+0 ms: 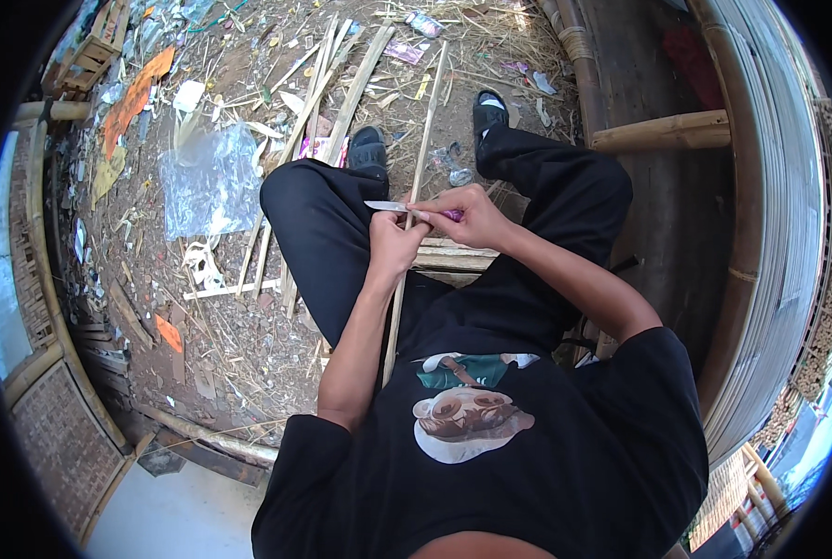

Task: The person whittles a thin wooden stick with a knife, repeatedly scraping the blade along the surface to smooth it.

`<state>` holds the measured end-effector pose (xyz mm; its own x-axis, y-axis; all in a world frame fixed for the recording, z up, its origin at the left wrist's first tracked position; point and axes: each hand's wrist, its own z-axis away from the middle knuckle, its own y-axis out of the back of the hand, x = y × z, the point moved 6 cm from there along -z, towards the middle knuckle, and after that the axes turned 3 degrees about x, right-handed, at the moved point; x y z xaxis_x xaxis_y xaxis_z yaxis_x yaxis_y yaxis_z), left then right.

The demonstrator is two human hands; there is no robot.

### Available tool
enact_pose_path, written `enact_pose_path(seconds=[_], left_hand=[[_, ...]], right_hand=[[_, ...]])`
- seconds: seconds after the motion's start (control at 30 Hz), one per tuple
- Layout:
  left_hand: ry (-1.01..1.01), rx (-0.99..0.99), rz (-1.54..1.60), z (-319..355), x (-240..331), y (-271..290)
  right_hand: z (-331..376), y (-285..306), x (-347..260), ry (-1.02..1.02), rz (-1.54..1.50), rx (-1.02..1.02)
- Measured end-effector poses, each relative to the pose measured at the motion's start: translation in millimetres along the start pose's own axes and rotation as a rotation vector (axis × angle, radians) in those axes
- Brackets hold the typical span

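Between my knees a long, narrow bamboo strip point(425, 140) runs from my lap out past my feet. My left hand point(395, 244) is closed around it, near its middle. A knife point(384, 206) with a short silver blade and a purple handle is in my right hand point(472, 216), whose fingers wrap the handle. The blade points left and lies across the strip, just above my left hand. Both hands are close together, and my right fingertips are beside the strip.
Split bamboo pieces point(360, 84) lie on the littered ground ahead. A clear plastic sheet point(213, 182) and an orange scrap point(136, 98) are at the left. Bamboo slats point(453, 253) show below my hands. A bamboo rail point(663, 132) and a stack of pale strips point(779, 233) stand at the right.
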<state>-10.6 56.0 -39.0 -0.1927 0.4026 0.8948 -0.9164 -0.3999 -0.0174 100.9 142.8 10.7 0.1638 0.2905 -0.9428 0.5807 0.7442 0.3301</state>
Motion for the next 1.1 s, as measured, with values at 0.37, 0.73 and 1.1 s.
enact_pose_path(seconds=[0.37, 0.73, 1.1], left_hand=[[-0.046, 0.026, -0.303, 0.5, 0.1, 0.8], [-0.136, 0.085, -0.011, -3.8, -3.0, 5.6], [-0.208, 0.144, -0.229, -2.6, -10.9, 7.6]], right_hand=[[-2.8, 10.7, 24.5, -0.210, -0.070, 0.075], [-0.2, -2.2, 3.5, 0.114, 0.008, 0.091], [8.3, -11.2, 26.6, -0.104, -0.132, 0.050]])
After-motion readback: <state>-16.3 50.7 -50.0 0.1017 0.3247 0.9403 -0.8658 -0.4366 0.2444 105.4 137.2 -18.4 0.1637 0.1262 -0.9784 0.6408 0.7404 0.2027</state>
